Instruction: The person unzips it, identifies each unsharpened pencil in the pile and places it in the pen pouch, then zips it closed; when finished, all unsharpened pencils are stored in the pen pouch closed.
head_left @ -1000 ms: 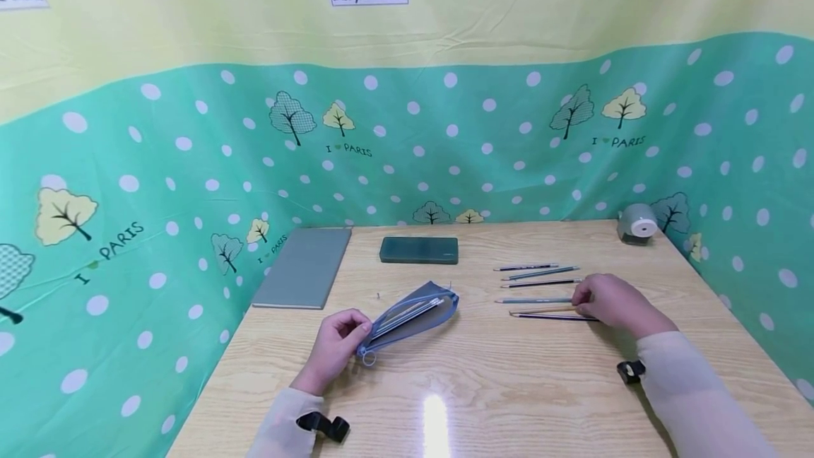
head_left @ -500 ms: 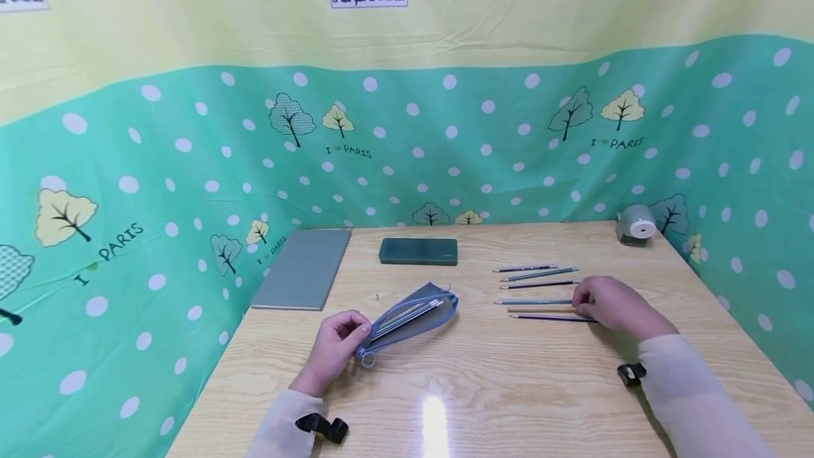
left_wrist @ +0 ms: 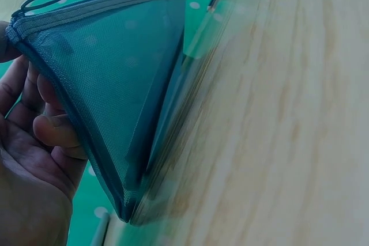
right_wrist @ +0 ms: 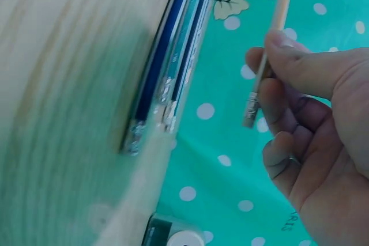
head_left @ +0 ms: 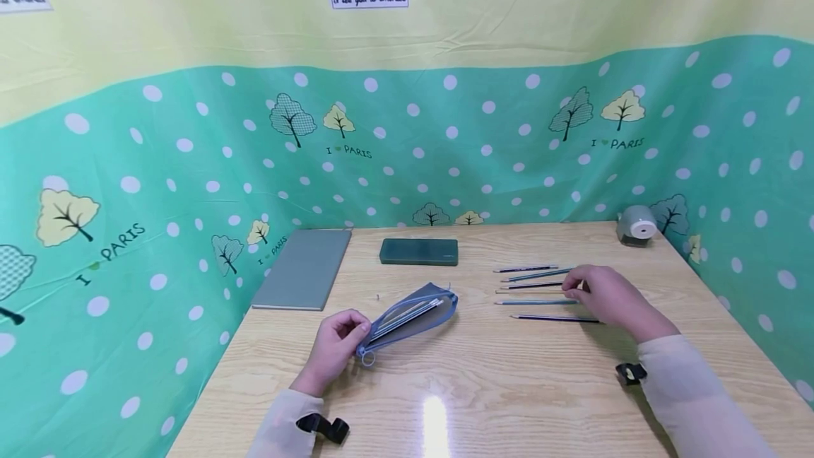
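My left hand (head_left: 356,336) (left_wrist: 29,93) grips the zipper end of a blue mesh pencil pouch (head_left: 413,312) (left_wrist: 115,84), which lies open-mouthed on the wooden table (head_left: 509,380) with pencils inside. My right hand (head_left: 572,281) (right_wrist: 266,64) pinches a wood-coloured pencil (head_left: 531,291) (right_wrist: 282,4) near its eraser end, between thumb and fingers, held just above the table. Several blue and teal pencils (head_left: 534,274) (right_wrist: 173,67) lie in a loose row beneath and around it. One dark pencil (head_left: 553,318) lies nearest me.
A grey notebook (head_left: 304,267) lies at the table's left rear. A dark green case (head_left: 418,251) sits behind the pouch, and a grey pencil sharpener (head_left: 636,223) stands in the far right corner. Green dotted cloth (head_left: 445,147) walls the table on three sides.
My right hand has shifted slightly away from me and left, lifting the wood-coloured pencil out of the row. The left hand and pouch have not moved.
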### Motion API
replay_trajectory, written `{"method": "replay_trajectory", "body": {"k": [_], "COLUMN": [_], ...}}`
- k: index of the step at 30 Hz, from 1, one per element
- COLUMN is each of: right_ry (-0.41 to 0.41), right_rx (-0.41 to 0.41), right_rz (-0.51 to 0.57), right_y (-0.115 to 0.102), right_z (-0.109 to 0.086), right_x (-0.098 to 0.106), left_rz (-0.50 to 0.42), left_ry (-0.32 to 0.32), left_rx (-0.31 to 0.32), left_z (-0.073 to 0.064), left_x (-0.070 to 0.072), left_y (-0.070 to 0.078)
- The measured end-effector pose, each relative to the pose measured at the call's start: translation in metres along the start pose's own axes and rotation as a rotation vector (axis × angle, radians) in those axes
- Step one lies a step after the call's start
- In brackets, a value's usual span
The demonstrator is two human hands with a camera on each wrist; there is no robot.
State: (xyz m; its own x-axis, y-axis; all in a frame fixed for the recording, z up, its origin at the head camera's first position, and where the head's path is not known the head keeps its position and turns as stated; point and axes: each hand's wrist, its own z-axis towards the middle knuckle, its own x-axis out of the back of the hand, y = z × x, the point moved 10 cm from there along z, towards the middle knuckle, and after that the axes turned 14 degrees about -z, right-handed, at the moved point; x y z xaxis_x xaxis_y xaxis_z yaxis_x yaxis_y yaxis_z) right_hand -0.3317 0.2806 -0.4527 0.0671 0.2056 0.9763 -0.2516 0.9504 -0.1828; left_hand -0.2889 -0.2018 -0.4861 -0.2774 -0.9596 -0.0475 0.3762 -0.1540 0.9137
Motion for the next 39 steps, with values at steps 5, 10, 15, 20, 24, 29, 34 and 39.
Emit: {"method": "replay_trajectory", "body": {"k": [5,10,15,20,24,29,34,39], "right_ry": [0.097,0.183,0.218,0.25,0.271,0.267,0.238,0.251], "right_rx": [0.048,0.106,0.151,0.215,0.267,0.309,0.331,0.362], "right_rz": [-0.036,-0.069,-0.062,-0.052,-0.032,-0.012,-0.021,-0.031], "right_y": [-0.018,-0.043,-0.068,-0.092,-0.109,-0.129,-0.149,-0.165], "right_z": [-0.001,0.0,0.004,0.007,0.009,0.014,0.018,0.021], "right_x": [0.016,0.029,0.032,0.032,0.032,0.025,0.018,0.02], "left_rz": [0.003,0.001,-0.006,-0.011,-0.012,-0.015,-0.01,0.003], "left_ry": [0.005,0.028,0.047,0.051,0.051,0.061,0.068,0.059], "left_rx": [-0.001,-0.013,-0.013,-0.012,-0.009,0.006,0.009,0.006], "left_z": [0.0,-0.001,-0.001,-0.001,-0.002,-0.002,-0.001,-0.001], "left_x": [0.0,0.001,0.003,0.003,0.003,0.004,0.004,0.004], "left_y": [0.0,0.001,0.002,0.002,0.002,0.001,0.001,0.001]}}
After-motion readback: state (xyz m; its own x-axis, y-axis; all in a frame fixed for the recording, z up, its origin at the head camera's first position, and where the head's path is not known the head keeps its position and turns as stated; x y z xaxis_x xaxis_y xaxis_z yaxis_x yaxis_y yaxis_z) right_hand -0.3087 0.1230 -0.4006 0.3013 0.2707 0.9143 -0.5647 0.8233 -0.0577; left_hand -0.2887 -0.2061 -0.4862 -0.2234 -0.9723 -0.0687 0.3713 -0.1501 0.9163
